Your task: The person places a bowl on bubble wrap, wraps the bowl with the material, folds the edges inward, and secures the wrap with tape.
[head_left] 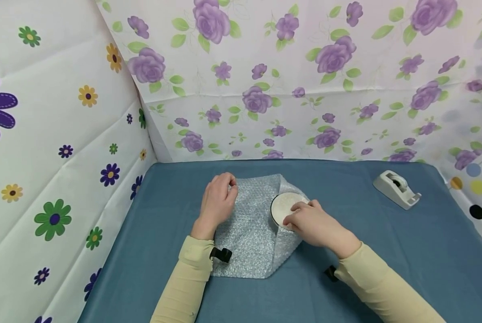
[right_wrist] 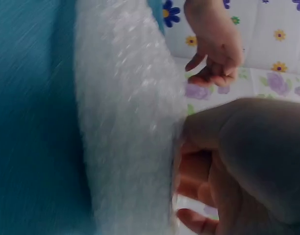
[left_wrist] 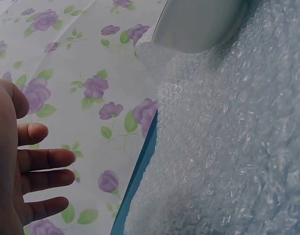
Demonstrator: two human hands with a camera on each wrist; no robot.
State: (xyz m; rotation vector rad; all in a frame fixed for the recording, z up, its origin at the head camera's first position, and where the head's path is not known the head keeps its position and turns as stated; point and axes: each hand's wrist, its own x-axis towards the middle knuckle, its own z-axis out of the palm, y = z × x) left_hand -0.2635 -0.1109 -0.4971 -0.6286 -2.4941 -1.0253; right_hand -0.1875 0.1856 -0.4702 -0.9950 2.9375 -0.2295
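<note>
A sheet of bubble wrap (head_left: pixel 247 224) lies on the blue-covered table. On it is a round white vessel with a thin dark rim (head_left: pixel 283 205), a bowl or cup; its curved white side (left_wrist: pixel 199 29) shows in the left wrist view. The wrap rises around the vessel's right side. My right hand (head_left: pixel 315 224) holds the wrap's upper edge at the rim, fingers bent over into the vessel; its exact grip is partly hidden. My left hand (head_left: pixel 218 199) hovers over the wrap's left edge, fingers loose and holding nothing, also seen in the right wrist view.
A white tape dispenser (head_left: pixel 397 189) with a roll stands at the table's back right. Flower-print sheets (head_left: pixel 233 148) hang behind the table and along its left side. Black straps (head_left: pixel 221 255) are on both wrists.
</note>
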